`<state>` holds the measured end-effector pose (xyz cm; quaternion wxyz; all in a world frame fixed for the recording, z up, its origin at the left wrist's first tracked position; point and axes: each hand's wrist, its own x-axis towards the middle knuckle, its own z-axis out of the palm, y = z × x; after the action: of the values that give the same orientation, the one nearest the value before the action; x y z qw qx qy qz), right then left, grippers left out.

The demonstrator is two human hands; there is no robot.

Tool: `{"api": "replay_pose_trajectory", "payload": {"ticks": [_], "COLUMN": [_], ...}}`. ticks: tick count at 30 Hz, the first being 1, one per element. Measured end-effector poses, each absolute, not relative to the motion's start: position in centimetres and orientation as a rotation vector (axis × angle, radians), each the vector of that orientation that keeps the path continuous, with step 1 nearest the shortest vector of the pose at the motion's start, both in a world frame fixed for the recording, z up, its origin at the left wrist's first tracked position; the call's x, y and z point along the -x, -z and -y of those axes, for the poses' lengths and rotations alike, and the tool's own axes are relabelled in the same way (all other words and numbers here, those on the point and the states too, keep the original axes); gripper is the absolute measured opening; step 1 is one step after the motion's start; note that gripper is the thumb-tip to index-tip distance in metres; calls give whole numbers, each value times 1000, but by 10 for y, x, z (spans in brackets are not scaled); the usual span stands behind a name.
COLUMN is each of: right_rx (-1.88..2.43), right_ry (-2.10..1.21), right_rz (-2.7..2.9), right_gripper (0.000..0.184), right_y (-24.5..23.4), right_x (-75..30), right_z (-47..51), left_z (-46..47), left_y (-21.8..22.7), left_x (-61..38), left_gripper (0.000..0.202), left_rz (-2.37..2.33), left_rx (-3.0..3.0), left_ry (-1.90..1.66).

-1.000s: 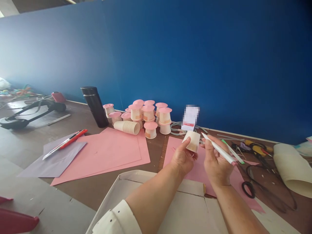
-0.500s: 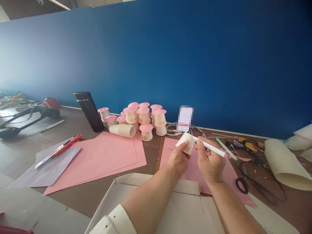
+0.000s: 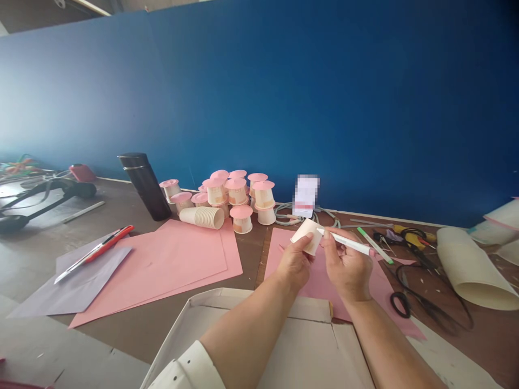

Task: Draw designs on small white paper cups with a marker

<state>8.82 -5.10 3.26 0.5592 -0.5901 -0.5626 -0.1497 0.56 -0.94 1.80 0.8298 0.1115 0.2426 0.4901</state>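
Blue wall (image 3: 284, 108), cluttered table (image 3: 249, 259): left hand (image 3: 294, 265) pinches a small paper cup (image 3: 307, 235), right hand (image 3: 346, 270) grips a white pen (image 3: 348, 245), tip seemingly on it; marking wants a steady hold.

no readable text, label, brand or number anywhere

The card (image 3: 305, 195) at the wall is blurred out. The roll (image 3: 470, 267) is cut off at the right edge. The cup (image 3: 307, 236) is partly hidden by fingers.
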Motion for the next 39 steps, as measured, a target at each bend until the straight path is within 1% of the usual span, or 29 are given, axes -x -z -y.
{"api": "replay_pose_trajectory", "payload": {"ticks": [18, 27, 35, 39], "right_rx": [1408, 1454, 1472, 1489], "right_ry": [412, 391, 463, 432], "right_rz": [1349, 1335, 1347, 1338], "right_gripper": [19, 21, 22, 24], "right_y": [-36, -36, -35, -35], "right_x": [-86, -85, -85, -86], "right_z": [53, 51, 50, 50], "left_z": [12, 11, 13, 13], "left_y": [-20, -17, -18, -18], "left_x": [-4, -5, -5, -4], "left_gripper": [35, 34, 30, 31], "left_rz": [-491, -487, -506, -513], "left_rx": [-295, -310, -305, -303], "left_ry": [-1041, -1045, -1051, -1043]}}
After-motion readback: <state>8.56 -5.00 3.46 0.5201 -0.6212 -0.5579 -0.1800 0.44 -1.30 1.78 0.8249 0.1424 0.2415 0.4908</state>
